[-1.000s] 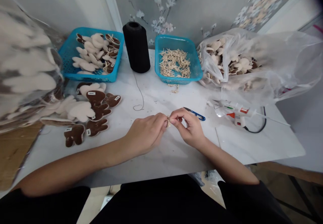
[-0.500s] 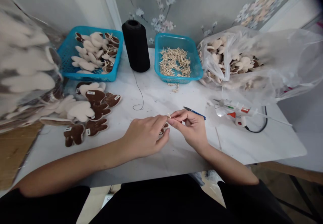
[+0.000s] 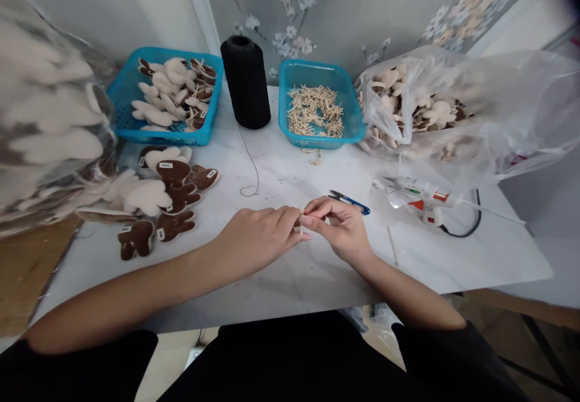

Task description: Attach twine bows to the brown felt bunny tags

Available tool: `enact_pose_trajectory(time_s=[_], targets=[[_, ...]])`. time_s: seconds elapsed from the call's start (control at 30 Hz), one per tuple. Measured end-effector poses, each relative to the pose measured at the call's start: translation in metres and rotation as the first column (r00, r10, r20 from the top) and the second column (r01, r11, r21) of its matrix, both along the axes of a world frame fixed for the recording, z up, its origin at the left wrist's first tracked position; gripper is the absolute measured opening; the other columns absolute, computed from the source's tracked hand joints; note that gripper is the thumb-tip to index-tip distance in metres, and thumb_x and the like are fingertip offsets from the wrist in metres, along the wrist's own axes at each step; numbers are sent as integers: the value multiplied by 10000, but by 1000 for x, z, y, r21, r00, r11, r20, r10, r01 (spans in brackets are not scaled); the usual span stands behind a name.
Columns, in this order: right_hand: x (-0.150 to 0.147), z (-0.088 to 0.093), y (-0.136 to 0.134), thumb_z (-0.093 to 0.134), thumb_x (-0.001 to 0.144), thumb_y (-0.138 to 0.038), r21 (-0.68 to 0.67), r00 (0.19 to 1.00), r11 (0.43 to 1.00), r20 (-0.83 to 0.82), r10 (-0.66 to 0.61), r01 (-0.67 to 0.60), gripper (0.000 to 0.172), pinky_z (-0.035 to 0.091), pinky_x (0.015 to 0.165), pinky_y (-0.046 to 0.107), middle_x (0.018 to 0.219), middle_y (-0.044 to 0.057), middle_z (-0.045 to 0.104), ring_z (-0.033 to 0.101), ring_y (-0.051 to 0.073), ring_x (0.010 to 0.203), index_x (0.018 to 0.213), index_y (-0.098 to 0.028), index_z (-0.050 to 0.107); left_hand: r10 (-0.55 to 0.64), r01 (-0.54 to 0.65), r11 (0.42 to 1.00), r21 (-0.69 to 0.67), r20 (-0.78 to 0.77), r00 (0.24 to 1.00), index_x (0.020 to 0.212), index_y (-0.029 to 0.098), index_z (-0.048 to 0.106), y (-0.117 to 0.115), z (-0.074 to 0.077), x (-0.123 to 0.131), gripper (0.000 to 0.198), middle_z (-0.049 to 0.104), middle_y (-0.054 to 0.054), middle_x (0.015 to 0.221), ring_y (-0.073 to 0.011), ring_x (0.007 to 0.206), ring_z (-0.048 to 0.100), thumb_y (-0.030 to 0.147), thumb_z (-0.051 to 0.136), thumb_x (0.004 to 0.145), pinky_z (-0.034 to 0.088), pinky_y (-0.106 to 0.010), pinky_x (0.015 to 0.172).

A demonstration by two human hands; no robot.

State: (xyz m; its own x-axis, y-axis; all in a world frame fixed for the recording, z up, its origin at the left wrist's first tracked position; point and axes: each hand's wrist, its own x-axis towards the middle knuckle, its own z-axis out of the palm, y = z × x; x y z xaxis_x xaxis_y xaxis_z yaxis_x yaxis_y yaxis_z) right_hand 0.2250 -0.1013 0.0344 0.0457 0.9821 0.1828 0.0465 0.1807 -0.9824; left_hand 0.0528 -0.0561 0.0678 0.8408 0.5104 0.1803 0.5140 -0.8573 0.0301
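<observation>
My left hand [image 3: 265, 236] is closed, its fingers curled round a brown plush piece that is almost wholly hidden behind them. A small cream cord bow [image 3: 301, 220] shows at its fingertips. Thumb and index finger of my right hand [image 3: 338, 223] pinch at this bow from the other side, so the two hands meet over the table. Just beyond the right hand lie blue-handled thread snips [image 3: 350, 201]. To the left, several brown and cream bunny-shaped plush pieces [image 3: 176, 225] with white labels lie in a loose pile.
A blue basket [image 3: 167, 139] holds plush pieces; a blue tray [image 3: 319, 142] holds many cream cord bits. Between them stands a black thread cone [image 3: 247, 84]. Clear bags of plush pieces flank the table [image 3: 272, 293]. A glue gun [image 3: 419, 190] with its cable lies right.
My left fingers have shifted and turned, covering the brown plush piece that showed below them. More of the cream bow now shows between the hands. My right hand has barely moved.
</observation>
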Motion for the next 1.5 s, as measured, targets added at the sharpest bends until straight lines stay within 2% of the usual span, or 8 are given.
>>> enact_pose_trajectory(time_s=[0.37,0.57,0.67,0.87,1.1,1.2,1.33,1.5], targets=[[7,8,1,625,810,-249,110,994,992,102,50,-61,76,459,643,296,806,31,639,578,140,741,755,-197,622,-107,123,991,-55,235,966,823,159,513,6,-3,-4,205,635,15,662,-88,506,563,191,343,933,260,-203,410],[8,10,-1,613,810,-175,372,928,928,336,-162,27,84,494,705,334,867,42,640,597,166,806,871,-227,641,-73,108,982,-153,220,973,824,156,517,6,-3,-2,267,622,3,645,-96,512,578,234,292,946,327,-188,429],[14,7,0,591,822,-157,469,870,882,454,-195,-47,163,492,745,370,939,44,635,587,181,848,935,-262,643,-66,97,983,-157,188,980,794,159,515,6,-3,1,284,618,-1,637,-100,521,581,240,286,941,330,-186,428],[24,8,4,569,847,-191,415,794,888,599,-102,-199,122,476,782,393,1024,49,613,545,202,934,930,-267,615,-94,122,983,-137,194,976,729,164,492,8,-4,3,273,558,26,555,-88,443,513,233,313,923,287,-194,406],[25,8,8,534,874,-209,339,802,911,597,-17,-233,84,448,855,408,1007,55,591,532,203,973,938,-253,565,-86,163,935,-315,245,966,820,170,511,12,-12,2,291,584,29,609,-82,464,519,265,270,954,333,-196,456],[27,-1,12,514,885,-208,301,813,921,582,27,-247,72,441,860,404,1006,62,583,527,201,981,935,-240,554,18,68,925,-374,222,975,936,183,523,12,-14,0,290,631,20,677,-92,523,573,362,296,953,356,-194,491],[29,-20,19,523,886,-232,243,815,923,569,112,-297,46,437,862,389,982,57,585,527,190,968,904,-233,566,243,-239,942,-236,-12,970,1029,181,548,10,-21,-5,566,657,-49,789,-179,592,615,676,443,776,341,-231,492],[25,-37,24,542,879,-238,204,821,936,556,131,-287,51,433,867,365,956,47,593,528,175,954,884,-227,592,240,-274,942,-194,-181,954,973,186,592,5,-32,-7,526,653,-82,881,-201,596,614,657,487,764,335,-247,494]])
